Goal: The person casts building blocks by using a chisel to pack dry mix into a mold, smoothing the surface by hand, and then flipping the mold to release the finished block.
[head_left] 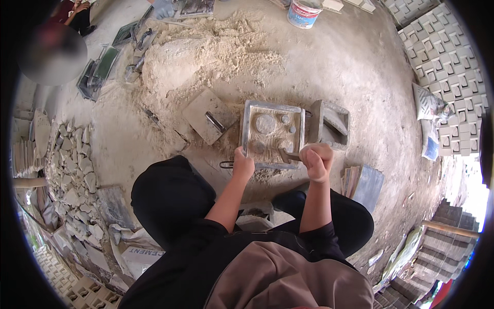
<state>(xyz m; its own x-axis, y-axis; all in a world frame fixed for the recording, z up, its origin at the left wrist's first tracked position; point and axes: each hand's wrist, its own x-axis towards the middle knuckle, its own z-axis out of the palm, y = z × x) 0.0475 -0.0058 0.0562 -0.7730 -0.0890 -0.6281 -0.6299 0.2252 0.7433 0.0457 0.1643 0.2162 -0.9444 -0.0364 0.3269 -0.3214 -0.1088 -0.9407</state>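
A square metal mould frame (246, 126) lies on the floor before me, filled with sandy powder and holding several round discs (265, 124) of different sizes. My left hand (243, 164) is closed at the frame's near left corner, where a dark loop handle (226, 165) sticks out to the left. My right hand (316, 160) makes a fist around a small flat-bladed tool (289, 156); its blade reaches left over the frame's near right corner. Part of the tool is hidden by my fist.
Left of the frame lies a square plate (198, 114) with a metal cylinder (215, 121) on it. A rectangular trough (346, 110) stands at the right. Beyond are a sand heap (177, 64) and a bucket (303, 14). Rubble (72, 165) lies far left; a person (77, 13) sits upper left.
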